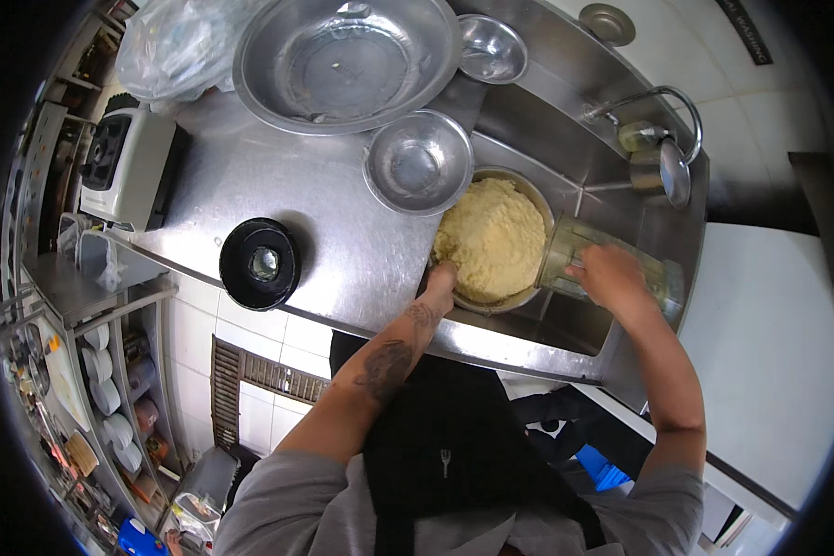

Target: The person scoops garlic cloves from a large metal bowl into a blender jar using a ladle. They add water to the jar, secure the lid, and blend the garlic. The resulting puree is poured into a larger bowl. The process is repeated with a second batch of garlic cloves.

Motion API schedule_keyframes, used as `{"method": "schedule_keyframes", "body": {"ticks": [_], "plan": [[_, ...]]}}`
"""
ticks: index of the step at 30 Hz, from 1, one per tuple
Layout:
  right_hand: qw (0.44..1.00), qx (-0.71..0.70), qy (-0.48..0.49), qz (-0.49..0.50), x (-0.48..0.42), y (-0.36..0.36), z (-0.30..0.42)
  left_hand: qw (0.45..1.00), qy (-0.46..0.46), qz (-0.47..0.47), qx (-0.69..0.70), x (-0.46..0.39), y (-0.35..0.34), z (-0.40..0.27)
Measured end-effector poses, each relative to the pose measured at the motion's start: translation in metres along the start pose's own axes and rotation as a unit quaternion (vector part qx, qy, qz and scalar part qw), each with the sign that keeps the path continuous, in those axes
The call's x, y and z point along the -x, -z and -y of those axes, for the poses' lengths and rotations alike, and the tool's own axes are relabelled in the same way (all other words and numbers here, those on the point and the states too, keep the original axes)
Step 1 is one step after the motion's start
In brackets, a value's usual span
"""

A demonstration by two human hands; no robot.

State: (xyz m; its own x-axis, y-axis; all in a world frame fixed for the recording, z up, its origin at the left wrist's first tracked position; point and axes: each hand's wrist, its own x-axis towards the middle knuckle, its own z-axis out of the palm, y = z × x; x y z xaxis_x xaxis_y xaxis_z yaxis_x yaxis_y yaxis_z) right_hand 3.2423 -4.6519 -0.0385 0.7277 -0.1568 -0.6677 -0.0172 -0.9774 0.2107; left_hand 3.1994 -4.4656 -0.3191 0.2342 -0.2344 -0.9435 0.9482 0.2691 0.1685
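Observation:
A round metal bowl (546, 201) in the sink holds a heaped, pale yellow, crumbly mass (495, 236). My left hand (443, 279) grips the bowl's near left rim, its fingers partly hidden by the yellow mass. My right hand (606, 272) is closed around the handle of a clear blender jar (563, 240). The jar lies tipped on its side over the sink, with its mouth at the bowl's right edge. A greenish yellow film coats its walls.
Left of the sink, a steel counter (320, 243) bears a black ring-shaped blender part (259, 264), a blender base (128, 167), a small metal bowl (418, 162) and a wide basin (347, 66). A curved faucet (695, 118) rises at the back right. A white surface (764, 347) adjoins the sink.

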Motion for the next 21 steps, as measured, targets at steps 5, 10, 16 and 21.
{"method": "schedule_keyframes", "body": {"ticks": [5,10,16,21], "plan": [[0.997,0.057,0.024,-0.04,-0.03,-0.023,0.016,0.991,-0.093,0.031,0.096,-0.125,0.011,0.056],[0.998,-0.059,0.025,-0.017,-0.045,-0.044,-0.008,0.998,-0.032,-0.023,0.056,-0.092,0.0,0.036],[0.998,-0.062,0.002,0.009,-0.065,-0.049,0.0,0.988,-0.147,0.023,-0.038,-0.103,-0.003,0.003],[0.996,-0.061,-0.02,-0.055,-0.056,-0.047,-0.012,0.991,-0.126,0.043,-0.023,-0.047,-0.04,-0.03]]}}
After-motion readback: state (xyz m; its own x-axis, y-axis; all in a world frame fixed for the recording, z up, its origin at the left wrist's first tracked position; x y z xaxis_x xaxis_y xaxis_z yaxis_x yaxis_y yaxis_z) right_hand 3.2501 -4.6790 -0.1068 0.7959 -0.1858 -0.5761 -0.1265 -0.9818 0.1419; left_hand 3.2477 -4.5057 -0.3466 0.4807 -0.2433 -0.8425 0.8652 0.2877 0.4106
